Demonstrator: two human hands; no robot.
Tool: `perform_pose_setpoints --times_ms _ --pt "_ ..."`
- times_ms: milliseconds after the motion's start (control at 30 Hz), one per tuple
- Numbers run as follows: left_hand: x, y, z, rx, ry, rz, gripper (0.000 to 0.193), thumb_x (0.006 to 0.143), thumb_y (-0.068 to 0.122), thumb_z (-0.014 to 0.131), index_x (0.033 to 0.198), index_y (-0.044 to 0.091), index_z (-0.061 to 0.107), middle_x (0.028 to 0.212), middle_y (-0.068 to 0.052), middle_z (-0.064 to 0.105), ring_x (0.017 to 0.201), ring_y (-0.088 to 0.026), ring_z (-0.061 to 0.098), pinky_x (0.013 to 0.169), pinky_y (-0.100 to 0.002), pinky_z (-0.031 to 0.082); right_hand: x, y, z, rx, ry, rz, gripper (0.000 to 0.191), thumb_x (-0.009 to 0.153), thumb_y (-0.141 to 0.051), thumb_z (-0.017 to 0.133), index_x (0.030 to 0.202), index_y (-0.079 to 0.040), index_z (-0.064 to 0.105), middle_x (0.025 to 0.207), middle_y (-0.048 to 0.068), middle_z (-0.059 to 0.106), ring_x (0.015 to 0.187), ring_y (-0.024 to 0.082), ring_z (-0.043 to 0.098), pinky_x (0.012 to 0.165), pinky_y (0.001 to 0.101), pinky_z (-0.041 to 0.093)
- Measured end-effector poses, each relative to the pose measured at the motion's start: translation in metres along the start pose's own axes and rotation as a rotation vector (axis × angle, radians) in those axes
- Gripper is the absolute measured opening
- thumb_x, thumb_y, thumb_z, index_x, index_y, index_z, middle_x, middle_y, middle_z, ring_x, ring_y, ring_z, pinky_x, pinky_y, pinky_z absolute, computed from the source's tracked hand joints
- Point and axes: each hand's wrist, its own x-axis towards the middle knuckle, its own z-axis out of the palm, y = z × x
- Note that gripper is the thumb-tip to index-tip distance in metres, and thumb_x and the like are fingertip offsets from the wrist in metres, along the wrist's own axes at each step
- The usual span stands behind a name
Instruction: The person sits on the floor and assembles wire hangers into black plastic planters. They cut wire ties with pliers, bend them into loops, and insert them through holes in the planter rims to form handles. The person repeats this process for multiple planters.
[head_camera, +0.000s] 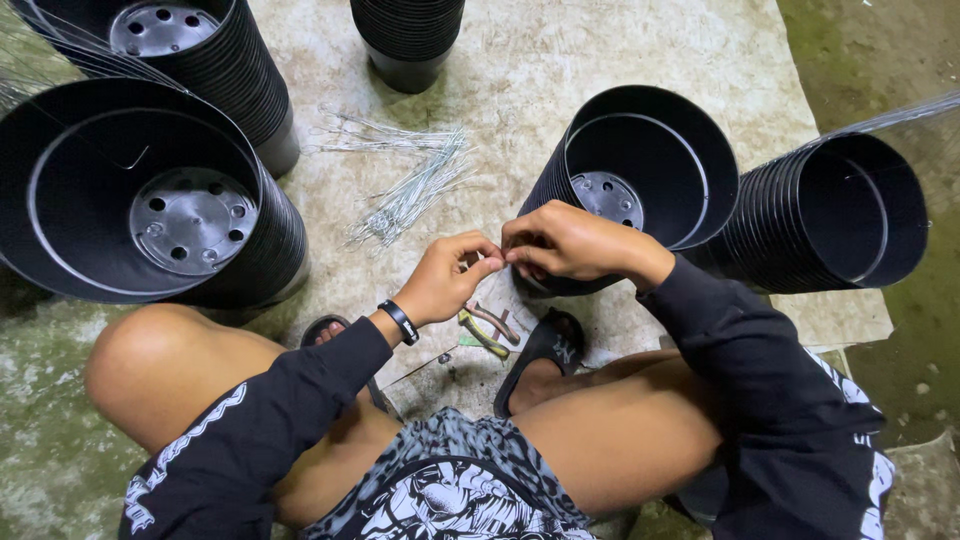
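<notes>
My left hand (450, 278) and my right hand (570, 242) meet fingertip to fingertip just in front of my knees, pinching something thin between them; it is too small to tell, maybe a wire. My right hand rests against the rim of a black plastic pot (640, 170) that leans on its side. On the ground under my hands lies a pair of pliers (488, 328) with yellow-green handles. A loose bundle of thin metal wires (410, 185) is spread on the mat beyond my left hand.
Stacks of nested black pots stand around: a big one at the left (150, 200), one behind it (220, 60), one at the top (408, 40), one lying at the right (840, 215). A worn mat (520, 90) covers the concrete floor. My sandalled feet (540, 350) sit below.
</notes>
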Motion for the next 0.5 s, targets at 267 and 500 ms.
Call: perform_pose_setpoints --times_ms 267,500 --pt "0.005 -0.009 -0.004 -0.209 -0.072 -0.11 0.016 0.098 0.016 0.068 0.101 0.0 0.071 0.086 -0.001 0.069 0.076 -0.007 0.061 0.069 -0.025 0.053 -0.002 0.002 -0.001 -0.02 0.117 -0.008 0.011 0.093 -0.011 0.068 0.096 -0.001 0.066 0.074 0.01 0.072 0.061 0.018 0.067 0.06 0.0319 0.053" --pt "0.004 0.004 -0.005 -0.286 0.161 -0.116 0.013 0.098 0.012 0.069 0.103 0.0 0.069 0.085 -0.003 0.07 0.071 -0.007 0.06 0.06 -0.024 0.05 0.004 0.022 0.018 0.381 0.221 0.007 0.018 0.092 -0.013 0.073 0.102 -0.001 0.065 0.085 0.003 0.075 0.078 0.004 0.066 0.069 0.0257 0.054"
